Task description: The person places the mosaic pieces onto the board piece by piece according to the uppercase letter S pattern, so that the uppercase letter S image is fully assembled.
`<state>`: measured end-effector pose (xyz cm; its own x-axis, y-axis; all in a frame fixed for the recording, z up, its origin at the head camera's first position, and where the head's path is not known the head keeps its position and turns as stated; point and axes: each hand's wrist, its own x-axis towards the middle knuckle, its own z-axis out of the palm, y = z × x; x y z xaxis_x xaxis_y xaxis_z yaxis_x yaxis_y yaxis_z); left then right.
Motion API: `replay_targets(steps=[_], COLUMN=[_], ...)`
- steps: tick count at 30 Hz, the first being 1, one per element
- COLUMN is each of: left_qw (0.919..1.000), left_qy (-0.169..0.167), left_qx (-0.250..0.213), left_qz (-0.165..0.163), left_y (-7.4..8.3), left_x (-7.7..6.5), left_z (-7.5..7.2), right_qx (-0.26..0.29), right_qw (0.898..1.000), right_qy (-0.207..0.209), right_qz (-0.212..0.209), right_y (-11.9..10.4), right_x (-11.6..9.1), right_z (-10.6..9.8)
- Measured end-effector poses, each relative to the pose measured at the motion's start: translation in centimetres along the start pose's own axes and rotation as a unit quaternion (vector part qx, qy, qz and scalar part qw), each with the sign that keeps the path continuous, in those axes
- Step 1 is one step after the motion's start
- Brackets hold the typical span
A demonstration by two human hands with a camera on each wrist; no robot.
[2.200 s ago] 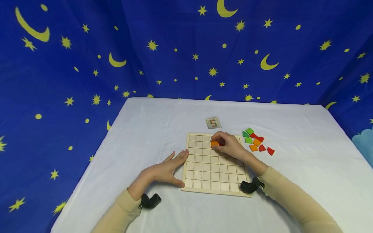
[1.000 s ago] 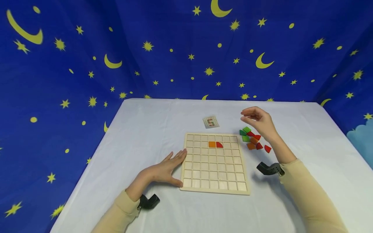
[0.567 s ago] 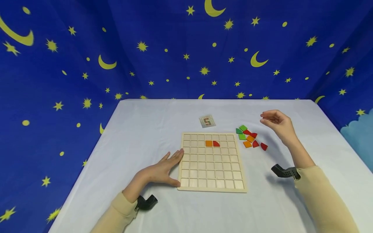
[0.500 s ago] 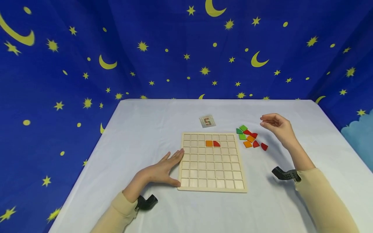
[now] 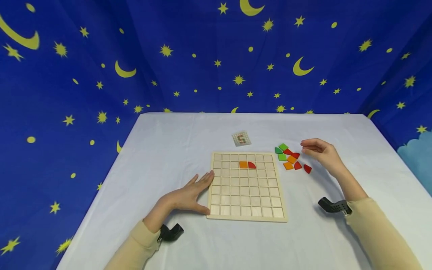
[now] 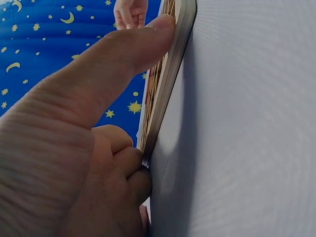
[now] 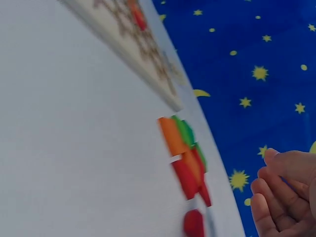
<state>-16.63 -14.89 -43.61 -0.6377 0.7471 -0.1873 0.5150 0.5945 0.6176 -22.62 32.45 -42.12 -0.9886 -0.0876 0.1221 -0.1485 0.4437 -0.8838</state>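
Nearest, the left hand (image 5: pixel 189 195) lies at the left edge of the gridded wooden board (image 5: pixel 244 191), its thumb and fingers spread wide; thumb and fingertips touch the rim, and it grasps no tile. The board's cells run away from the person, bare but for an orange square (image 5: pixel 243 165) and, just right of it, a red quarter-round (image 5: pixel 251 165), both in the second row from the far edge. Beyond the board's right side, near its far corner, lie the loose tiles (image 5: pixel 291 159), and the relation that seems to count is theirs to the right hand (image 5: pixel 323 154): they sit to its left and below it, so it is clearly the nearer hand, with the whole board between them and the left. The group stretches on a slant, greens at the far left, oranges and reds toward the near right, where one red tile (image 5: pixel 307 169) lies a little apart. The right hand hangs above the table, fingers loosely bent, thumb a little off them, with nothing visible in its hold. Farther still, past the board's far edge, lies the small pattern card (image 5: pixel 241 138), slightly turned.
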Motion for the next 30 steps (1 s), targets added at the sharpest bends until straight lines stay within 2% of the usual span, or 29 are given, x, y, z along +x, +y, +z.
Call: replay_targets(steps=[6,9,21,30], left_qw=[1.0000,0.9999,0.9999,1.0000], left_qy=[0.002,0.002,0.004,0.003], left_qx=[0.002,-0.003,-0.006,-0.005], left_qz=[0.008,0.011,0.008,0.002], left_y=[0.1,0.1,0.2,0.1], left_x=[0.1,0.1,0.1,0.1], left_z=[-0.1,-0.1,-0.1,-0.1], right_qx=[-0.012,-0.014,-0.079,-0.115], right_qw=[0.998,0.997,0.996,0.991], right_qy=[-0.055,-0.070,-0.048,-0.042], right_qz=[0.004,0.013,-0.012,-0.043], right_y=[1.0,1.5,2.8,1.9], right_x=[-0.8,-1.4,-2.2,-3.0], right_z=[0.3,0.3,1.3,2.1])
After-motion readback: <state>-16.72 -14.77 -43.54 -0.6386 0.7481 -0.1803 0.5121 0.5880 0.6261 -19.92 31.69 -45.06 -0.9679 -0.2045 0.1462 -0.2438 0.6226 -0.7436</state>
